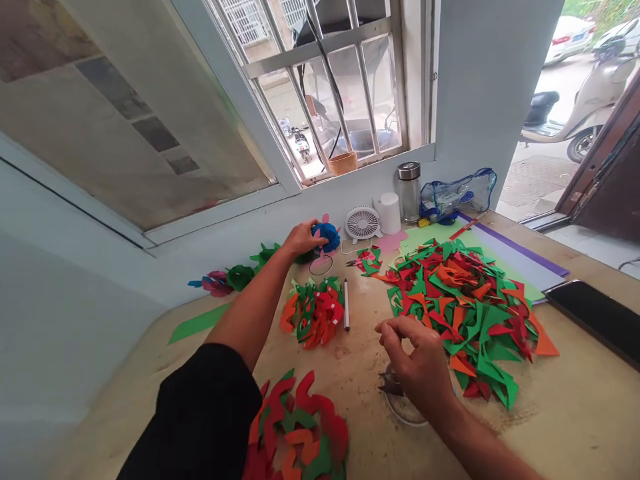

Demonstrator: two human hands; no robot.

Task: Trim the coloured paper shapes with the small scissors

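My left hand [303, 239] reaches to the back of the table near the wall, its fingers closed on a ruffled blue paper flower [327, 235]. Pink paper shapes show right behind the flower, and a thin ring [321, 266] lies just below. Closer to me, my right hand [417, 350] hovers over a round clear dish [407, 415] with something dark in it. Its thumb and forefinger are pressed together; whatever may be between them is too small to make out. To its right spreads a large heap of red, green and orange paper scraps [460, 300].
Wavy paper cutouts [305, 427] pile up in front, and smaller cutouts [317, 310] lie beside a marker [347, 307]. Along the wall stand a small white fan [363, 223], a white cylinder [390, 213], a glass bottle [409, 193] and a clear pouch [457, 195]. A phone [595, 317] lies right.
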